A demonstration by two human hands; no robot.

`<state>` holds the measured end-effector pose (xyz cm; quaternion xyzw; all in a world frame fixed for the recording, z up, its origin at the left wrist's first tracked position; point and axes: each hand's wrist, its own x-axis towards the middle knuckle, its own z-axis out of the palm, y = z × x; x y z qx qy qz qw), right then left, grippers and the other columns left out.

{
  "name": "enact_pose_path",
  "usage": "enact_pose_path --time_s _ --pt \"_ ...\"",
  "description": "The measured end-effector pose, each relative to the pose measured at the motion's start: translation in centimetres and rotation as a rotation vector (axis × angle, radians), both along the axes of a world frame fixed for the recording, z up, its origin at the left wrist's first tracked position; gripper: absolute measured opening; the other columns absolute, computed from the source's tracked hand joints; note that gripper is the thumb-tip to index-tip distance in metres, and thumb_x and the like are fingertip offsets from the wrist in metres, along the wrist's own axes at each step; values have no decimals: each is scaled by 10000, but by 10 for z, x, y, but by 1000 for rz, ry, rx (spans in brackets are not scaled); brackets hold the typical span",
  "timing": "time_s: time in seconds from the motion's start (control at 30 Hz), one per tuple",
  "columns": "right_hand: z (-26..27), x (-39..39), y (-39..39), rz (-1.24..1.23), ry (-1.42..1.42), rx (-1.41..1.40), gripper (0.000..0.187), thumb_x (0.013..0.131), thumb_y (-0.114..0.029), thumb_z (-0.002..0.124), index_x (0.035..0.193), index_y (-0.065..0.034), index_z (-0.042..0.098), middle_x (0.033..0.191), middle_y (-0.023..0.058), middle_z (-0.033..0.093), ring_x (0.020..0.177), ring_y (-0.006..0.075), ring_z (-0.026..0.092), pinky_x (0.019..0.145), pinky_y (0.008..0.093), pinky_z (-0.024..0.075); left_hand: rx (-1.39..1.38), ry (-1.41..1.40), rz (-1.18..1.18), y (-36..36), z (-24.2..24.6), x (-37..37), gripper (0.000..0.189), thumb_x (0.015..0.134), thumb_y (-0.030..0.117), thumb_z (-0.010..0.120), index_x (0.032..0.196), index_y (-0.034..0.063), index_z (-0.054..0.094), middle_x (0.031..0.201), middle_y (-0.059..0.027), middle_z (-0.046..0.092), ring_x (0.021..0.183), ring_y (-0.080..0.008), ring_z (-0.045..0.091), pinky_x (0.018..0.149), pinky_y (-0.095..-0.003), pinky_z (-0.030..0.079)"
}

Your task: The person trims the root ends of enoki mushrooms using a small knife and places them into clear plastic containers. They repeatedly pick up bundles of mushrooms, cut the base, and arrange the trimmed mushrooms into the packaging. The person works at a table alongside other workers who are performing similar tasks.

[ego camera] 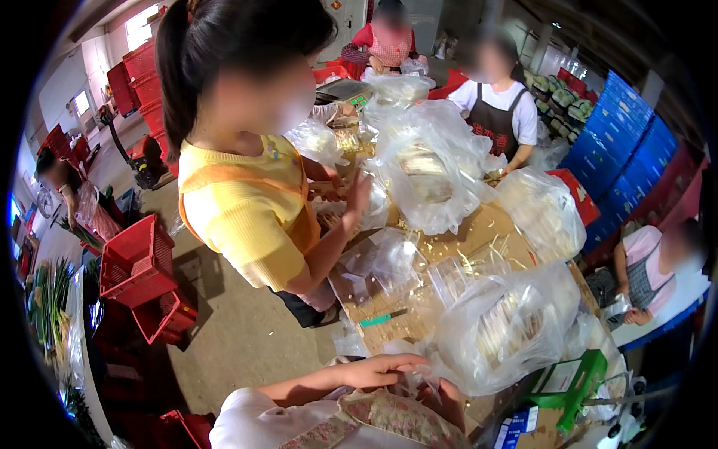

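Observation:
Low in the view, my left hand and my right hand hold a crumpled piece of clear plastic film between them, close to my floral apron. The fingers partly hide it. Just beyond my hands lies a large clear plastic bag full of pale, thin stalks, perhaps enoki mushrooms. A knife with a green handle rests on the wooden table ahead of my left hand. Several clear plastic sleeves lie farther up the table among pale scraps.
A co-worker in a yellow top stands at the table's left side. More filled bags cover its middle. To the right are a green bench device and small blue boxes. Red crates stand on the floor at left.

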<state>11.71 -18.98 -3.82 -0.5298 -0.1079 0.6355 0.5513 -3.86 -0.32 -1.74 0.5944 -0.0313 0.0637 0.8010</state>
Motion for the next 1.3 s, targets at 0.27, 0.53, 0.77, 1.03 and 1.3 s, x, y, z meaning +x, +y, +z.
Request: enact_pose_path --time_s 0.27,0.53,0.77,1.03,1.3 --pt "-26 -19 31 38 -344 239 163 808 -83 639 941 4 599 760 109 631 573 198 579 512 303 454 -545 163 -185 -8 3 10 626 790 -83 310 1398 63 321 1353 -108 465 1183 -146 454 982 -258 335" --pt "-29 -18 22 32 -501 259 129 807 -73 631 908 4 608 750 95 632 589 190 587 534 301 467 119 70 -76 -19 -20 17 663 813 -55 360 1430 179 307 1140 -57 556 922 -139 553 811 -252 420" --pt "-38 -19 22 -6 -708 236 101 805 -65 625 879 4 615 741 82 633 602 184 595 552 300 478 1011 73 -21 -2 -14 24 381 873 255 543 1224 126 473 906 -127 597 843 -281 591 709 -361 465" --pt "-50 15 -8 -34 -1243 -282 103 718 0 579 818 -3 606 744 147 624 725 255 637 670 329 497 1111 61 261 38 -78 -15 245 850 333 586 839 100 509 652 -128 544 652 -335 568 568 -449 428" --pt "-74 20 -3 -221 -1169 -71 172 742 70 521 889 5 584 836 144 648 776 244 654 698 308 508 1180 95 292 38 -73 -10 179 871 275 571 839 100 578 691 -126 567 678 -330 576 590 -428 445"
